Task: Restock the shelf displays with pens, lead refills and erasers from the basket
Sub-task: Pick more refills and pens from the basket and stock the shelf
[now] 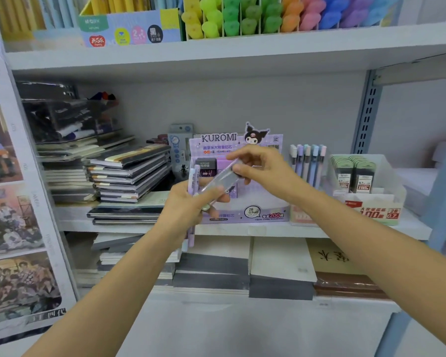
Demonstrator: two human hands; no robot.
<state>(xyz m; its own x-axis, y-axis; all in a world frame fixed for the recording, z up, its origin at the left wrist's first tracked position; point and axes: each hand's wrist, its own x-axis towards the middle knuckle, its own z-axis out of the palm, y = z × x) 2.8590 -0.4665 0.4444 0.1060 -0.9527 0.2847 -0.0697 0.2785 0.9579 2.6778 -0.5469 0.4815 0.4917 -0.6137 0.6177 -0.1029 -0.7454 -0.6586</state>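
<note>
1. Hands meet in front of the middle shelf (268, 231), just ahead of the Kuromi display (242, 216). The basket is not in frame.
2. Grip, left hand (186, 210): fingers curled round a small bunch of lilac tubes (191, 235). They are held upright, with ends sticking out above and below the fist. Pens or lead refills, too blurred to tell.
3. Grip, right hand (260, 168): thumb and forefinger pinch the upper end of a clear slim case (225, 177), the other fingers loosely curled. The case lies tilted, its lower end against the left hand's fingers.
4. Likely step: draw the case clear of the bunch and slot it into the Kuromi display, which looks part-filled at the back.
5. To do it well:
   - Keep the pinch near the case's end and pull along its length, not sideways, so the lilac tubes don't get dragged out.
   - Keep the left hand tight enough that the bunch doesn't fan or drop.
   - Turn the case upright before lowering it, label facing out if it has one.
   - Seat it beside matching stock. Don't force it onto the dark packs already in there.
6. Mix-up risks: pastel tubes (307, 161) stand just right of the display. Green packs (353, 173) sit in a clear bin (394, 176) further right, printed 0.7, while the display front reads 0.5.
7. The notebook stack (131, 173) on the left is well apart and no obstacle.
</note>
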